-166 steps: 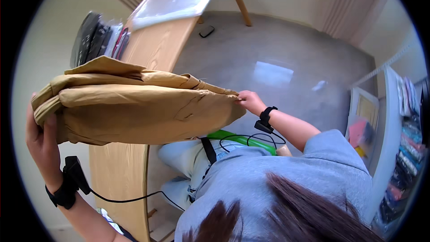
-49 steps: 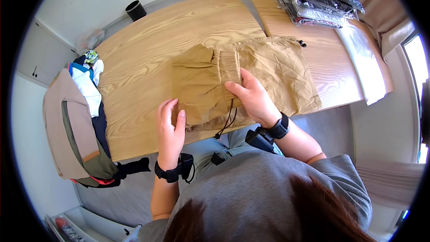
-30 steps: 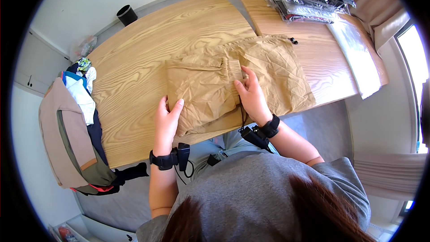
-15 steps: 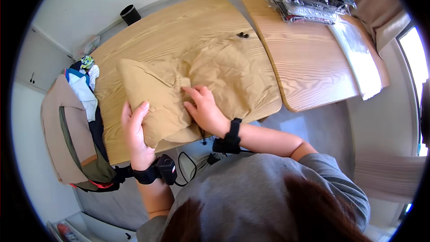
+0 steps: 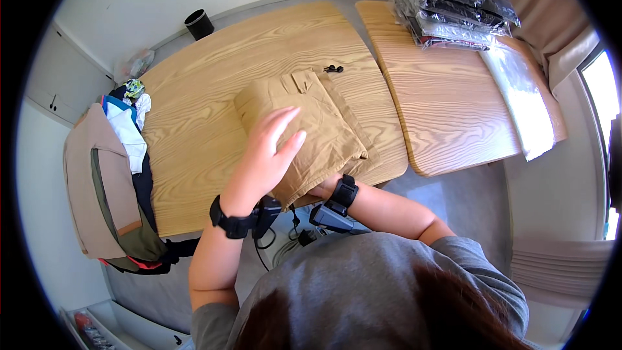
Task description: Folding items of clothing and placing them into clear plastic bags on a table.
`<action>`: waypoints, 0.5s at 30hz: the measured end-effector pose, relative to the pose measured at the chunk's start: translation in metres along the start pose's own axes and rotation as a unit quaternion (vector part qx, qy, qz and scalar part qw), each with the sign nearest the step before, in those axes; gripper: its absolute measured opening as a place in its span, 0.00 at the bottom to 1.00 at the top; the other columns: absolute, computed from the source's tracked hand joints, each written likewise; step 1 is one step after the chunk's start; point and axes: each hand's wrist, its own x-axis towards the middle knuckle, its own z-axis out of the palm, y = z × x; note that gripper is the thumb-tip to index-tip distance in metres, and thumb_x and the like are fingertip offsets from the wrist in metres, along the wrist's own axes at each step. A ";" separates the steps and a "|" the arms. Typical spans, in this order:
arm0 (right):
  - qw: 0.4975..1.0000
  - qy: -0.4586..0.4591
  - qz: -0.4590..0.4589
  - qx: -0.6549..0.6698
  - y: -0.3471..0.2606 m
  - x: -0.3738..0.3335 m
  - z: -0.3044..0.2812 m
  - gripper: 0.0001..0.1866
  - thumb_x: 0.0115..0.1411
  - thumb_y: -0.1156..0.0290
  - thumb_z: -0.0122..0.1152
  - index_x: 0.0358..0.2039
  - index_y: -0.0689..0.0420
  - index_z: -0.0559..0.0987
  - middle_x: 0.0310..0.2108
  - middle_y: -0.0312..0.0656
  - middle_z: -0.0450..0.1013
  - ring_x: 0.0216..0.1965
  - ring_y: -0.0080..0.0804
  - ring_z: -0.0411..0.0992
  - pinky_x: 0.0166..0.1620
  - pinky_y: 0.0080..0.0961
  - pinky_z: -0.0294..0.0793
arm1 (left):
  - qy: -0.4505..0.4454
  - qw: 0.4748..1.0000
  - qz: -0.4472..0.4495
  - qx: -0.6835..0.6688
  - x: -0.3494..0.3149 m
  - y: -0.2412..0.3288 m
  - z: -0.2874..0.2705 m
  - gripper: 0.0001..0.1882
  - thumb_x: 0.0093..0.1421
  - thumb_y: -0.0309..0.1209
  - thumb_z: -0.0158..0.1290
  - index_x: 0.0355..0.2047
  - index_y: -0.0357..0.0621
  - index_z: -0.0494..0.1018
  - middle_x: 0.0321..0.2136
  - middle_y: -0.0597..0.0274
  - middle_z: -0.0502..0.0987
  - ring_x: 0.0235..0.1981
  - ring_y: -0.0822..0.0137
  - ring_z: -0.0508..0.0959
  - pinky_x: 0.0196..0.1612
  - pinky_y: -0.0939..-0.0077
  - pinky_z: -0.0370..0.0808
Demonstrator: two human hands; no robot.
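A tan cloth garment lies folded in a compact block on the wooden table, with a layer of it showing along the right side. My left hand is over its left part, fingers and thumb apart, holding nothing; whether it touches the cloth I cannot tell. At the near edge of the garment, my right hand reaches beneath the fabric. The cloth hides its fingers. Both my wrists wear black straps with small devices.
Assorted clothes are heaped at the table's left edge. Small black items lie beyond the garment. On the second table are bagged dark garments and clear plastic sheets. A black bin stands behind; cables hang in front.
The garment's left part has been folded over to the right onto the rest. My left hand has let go and moved right. My right hand has moved from on top to under the near edge.
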 end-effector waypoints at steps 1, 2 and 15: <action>0.999 0.000 -0.012 -0.044 0.001 0.000 -0.001 0.14 0.63 0.70 0.46 0.47 0.59 0.70 0.45 0.46 0.71 0.46 0.39 0.70 0.47 0.32 0.70 | 0.010 0.996 -0.001 0.084 -0.010 -0.006 0.003 0.29 0.63 0.42 0.48 0.60 0.41 0.59 0.56 0.48 0.64 0.56 0.54 0.65 0.58 0.64 0.61; 0.994 0.004 -0.029 -0.108 0.002 -0.001 -0.002 0.14 0.63 0.70 0.46 0.48 0.59 0.70 0.45 0.46 0.71 0.46 0.39 0.69 0.48 0.33 0.70 | 0.020 0.986 -0.002 0.167 -0.016 -0.011 0.007 0.29 0.62 0.43 0.48 0.59 0.42 0.60 0.58 0.47 0.62 0.60 0.51 0.60 0.61 0.61 0.57; 0.764 0.038 0.206 -0.610 -0.147 -0.086 0.043 0.13 0.60 0.66 0.54 0.39 0.62 0.78 0.35 0.42 0.77 0.31 0.26 0.75 0.36 0.21 0.73 | -0.114 0.941 -0.059 0.312 -0.026 -0.022 0.059 0.34 0.62 0.51 0.41 0.64 0.50 0.52 0.65 0.43 0.40 0.66 0.43 0.37 0.61 0.38 0.39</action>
